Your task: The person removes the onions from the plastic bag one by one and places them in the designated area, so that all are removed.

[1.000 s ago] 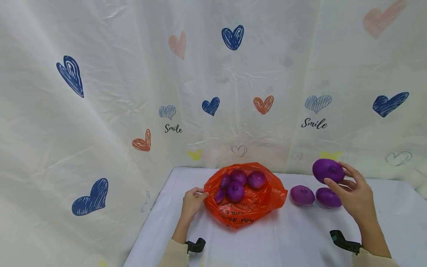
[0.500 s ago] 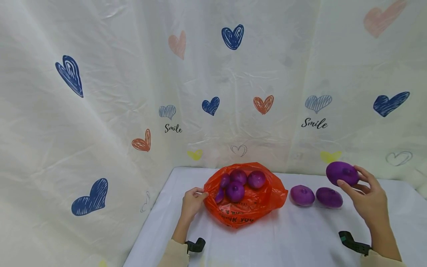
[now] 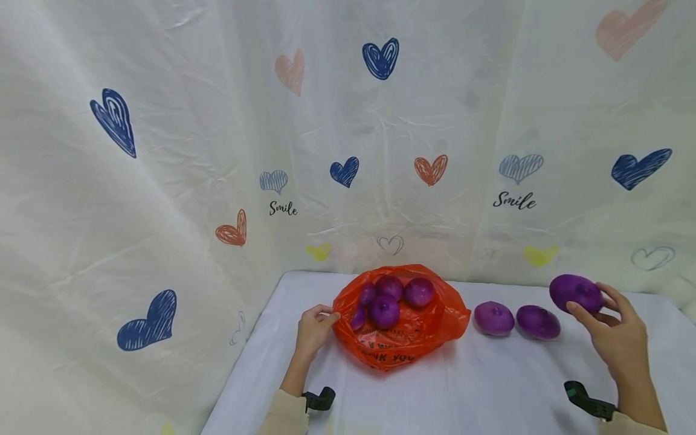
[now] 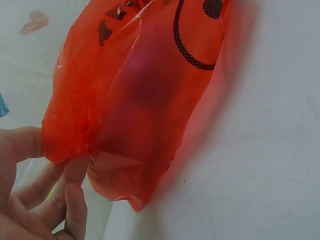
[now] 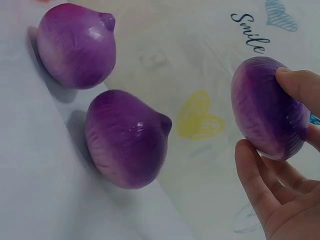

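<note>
At the right, my right hand (image 3: 620,332) holds a purple onion (image 3: 575,293) between thumb and fingers, raised over the table. Two more onions lie on the cloth to its left, a lighter one (image 3: 493,318) and a darker one (image 3: 538,322); both show pointed tips in the right wrist view. A red plastic bag (image 3: 418,335) with black print sits in the middle, its mouth spread wide. Inside it rest several purple onions (image 3: 383,311). My left hand (image 3: 315,331) pinches the bag's left rim; up close, the left wrist view shows thumb and fingers (image 4: 75,210) at the red film.
A white cloth covers the table (image 3: 435,393). Behind and to the left hangs a pale curtain (image 3: 462,121) printed with hearts and the word Smile. Each wrist wears a black strap-on camera, such as the left one (image 3: 321,399).
My right hand has moved right and slightly down with the onion, away from the two onions on the cloth. The left hand and the bag stay in place.
</note>
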{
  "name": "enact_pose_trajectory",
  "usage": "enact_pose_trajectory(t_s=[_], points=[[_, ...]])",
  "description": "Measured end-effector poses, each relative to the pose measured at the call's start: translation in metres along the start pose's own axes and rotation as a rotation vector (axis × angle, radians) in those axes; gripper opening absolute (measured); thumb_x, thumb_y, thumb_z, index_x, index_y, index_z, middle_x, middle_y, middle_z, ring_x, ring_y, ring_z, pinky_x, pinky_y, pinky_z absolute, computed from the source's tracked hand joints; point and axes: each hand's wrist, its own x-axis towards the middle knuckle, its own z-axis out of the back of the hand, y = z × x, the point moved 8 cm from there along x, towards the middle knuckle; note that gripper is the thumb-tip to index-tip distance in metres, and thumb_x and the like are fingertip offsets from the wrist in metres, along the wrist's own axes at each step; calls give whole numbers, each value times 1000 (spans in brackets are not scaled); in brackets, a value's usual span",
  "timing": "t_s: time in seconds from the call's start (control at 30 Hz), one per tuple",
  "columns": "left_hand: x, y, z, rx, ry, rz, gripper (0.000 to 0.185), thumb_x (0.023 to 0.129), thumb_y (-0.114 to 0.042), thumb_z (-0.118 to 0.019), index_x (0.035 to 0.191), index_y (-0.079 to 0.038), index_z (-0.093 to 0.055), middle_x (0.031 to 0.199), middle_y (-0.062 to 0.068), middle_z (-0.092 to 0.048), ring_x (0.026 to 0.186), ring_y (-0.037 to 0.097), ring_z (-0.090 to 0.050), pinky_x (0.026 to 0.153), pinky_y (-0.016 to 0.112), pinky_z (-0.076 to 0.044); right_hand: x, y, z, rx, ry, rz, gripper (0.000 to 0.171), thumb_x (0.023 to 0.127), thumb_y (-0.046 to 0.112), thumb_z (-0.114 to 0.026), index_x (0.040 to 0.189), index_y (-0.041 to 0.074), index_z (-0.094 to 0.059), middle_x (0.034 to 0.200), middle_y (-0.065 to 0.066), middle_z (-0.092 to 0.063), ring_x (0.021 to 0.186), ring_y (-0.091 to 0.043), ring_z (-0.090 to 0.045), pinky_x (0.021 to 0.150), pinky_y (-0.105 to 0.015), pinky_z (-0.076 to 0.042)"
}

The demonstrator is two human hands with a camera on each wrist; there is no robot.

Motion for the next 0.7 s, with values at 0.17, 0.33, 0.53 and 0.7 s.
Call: enact_pose_trajectory(t_s=[0.17,0.33,0.53,0.7], points=[[0,0,0,13,-1,2,20,94,-25,-72,103,-7,-72,75,6,-68,64,16,-53,58,26,-45,5,-20,-2,10,7,-73,81,94,46,-70,157,53,-21,166,-24,-20,85,17,-39,58,-7,-37],[1,1,0,17,-3,4,20,94,-25,-72,103,-7,-72,75,6,-68,64,16,-53,58,27,-45,11,-42,-4,61,-1,-117,83,93,43,-73,158,50,-22,161,-24,-24,76,20,-41,57,-8,-41],[1,1,0,11,-4,1,19,94,-24,-72,103,-7,-72,75,6,-69,64,18,-53,57,27,-45,14,-62,-4,68,-15,-143,84,92,42,-73,159,49,-22,153,-22,-30,76,19,-40,57,-9,-43],[0,1,0,9,-3,2,20,94,-24,-72,103,-7,-72,75,5,-69,67,21,-56,59,27,-46,17,-74,-2,50,-51,-148,85,92,38,-75,160,43,-25,143,-19,-41,74,19,-40,57,-9,-43]])
